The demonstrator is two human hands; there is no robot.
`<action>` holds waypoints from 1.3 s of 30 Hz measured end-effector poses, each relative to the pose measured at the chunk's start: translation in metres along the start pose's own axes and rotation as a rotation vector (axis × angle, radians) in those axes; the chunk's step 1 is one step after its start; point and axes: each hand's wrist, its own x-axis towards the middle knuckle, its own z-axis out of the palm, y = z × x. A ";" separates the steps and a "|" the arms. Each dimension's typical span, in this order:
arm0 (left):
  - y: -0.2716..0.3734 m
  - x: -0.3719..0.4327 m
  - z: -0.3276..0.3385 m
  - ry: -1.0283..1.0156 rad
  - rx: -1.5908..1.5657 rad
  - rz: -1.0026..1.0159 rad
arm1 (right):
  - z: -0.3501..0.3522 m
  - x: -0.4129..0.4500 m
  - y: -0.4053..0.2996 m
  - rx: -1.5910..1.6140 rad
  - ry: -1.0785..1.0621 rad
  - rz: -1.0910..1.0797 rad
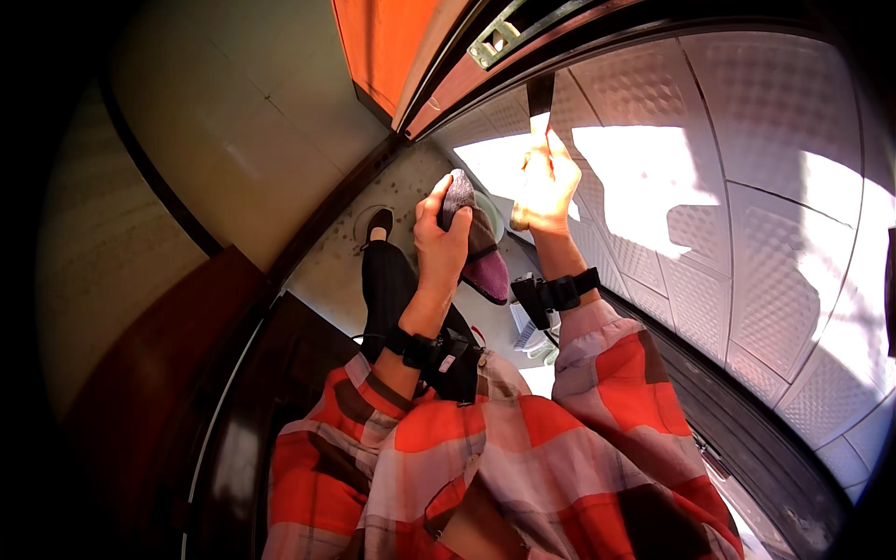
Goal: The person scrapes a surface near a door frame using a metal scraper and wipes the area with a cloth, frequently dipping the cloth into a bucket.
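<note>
My left hand (442,234) grips a soft, slipper-shaped cloth item (488,273), grey at the top, brown in the middle and purple at the lower end, held in front of my body. Further up and to the right, my right hand (549,185) is closed around a flat hand tool (540,94) pointing away from me. Its dark end flares wider, and a bit of its handle (519,217) shows below my fist. Glare hides whether it is a brush or a scraper. The two hands are apart.
Sunlit textured tiles (756,217) fill the right side, beyond a dark frame (721,392). An orange wooden panel (385,49) and a metal latch plate (493,45) stand ahead. A dark sill (336,199) crosses the left floor. My shoe (380,220) rests on spotted floor.
</note>
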 end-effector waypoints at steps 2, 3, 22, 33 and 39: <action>0.002 0.002 -0.001 0.005 -0.018 -0.010 | -0.007 -0.006 0.007 0.038 -0.001 -0.020; 0.003 0.000 -0.002 0.001 -0.006 -0.020 | -0.012 -0.012 0.007 0.070 -0.001 -0.033; 0.004 0.000 -0.004 0.009 0.126 -0.037 | -0.032 -0.028 0.046 -0.064 0.059 0.125; -0.008 0.000 -0.005 -0.011 0.143 -0.006 | -0.022 -0.009 0.059 -0.028 0.051 0.108; -0.003 0.000 -0.005 0.014 0.132 -0.043 | -0.030 -0.016 0.069 0.022 0.057 0.171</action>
